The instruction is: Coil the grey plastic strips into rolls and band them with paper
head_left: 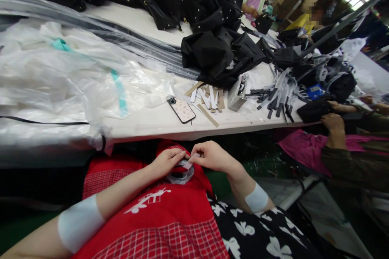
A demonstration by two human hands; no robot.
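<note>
Above my lap, my left hand (170,161) and my right hand (211,156) meet fingertip to fingertip. A short whitish strip (189,164) is pinched between the thumb and fingers of my right hand. My left hand's fingers are pressed together beside the strip; what they grip is too small to make out. Just below both hands, a grey-white ring-shaped roll (181,178), like tape, rests against the red apron (170,202). Whether the strip joins the roll cannot be told.
Across the white table (146,123) lie a phone (184,111), loose paper strips (211,99), a clear plastic heap (60,73), black bags (212,52) and dark straps (276,97). At right, a co-worker's hands (333,123) hold black material. Two more people work at the back.
</note>
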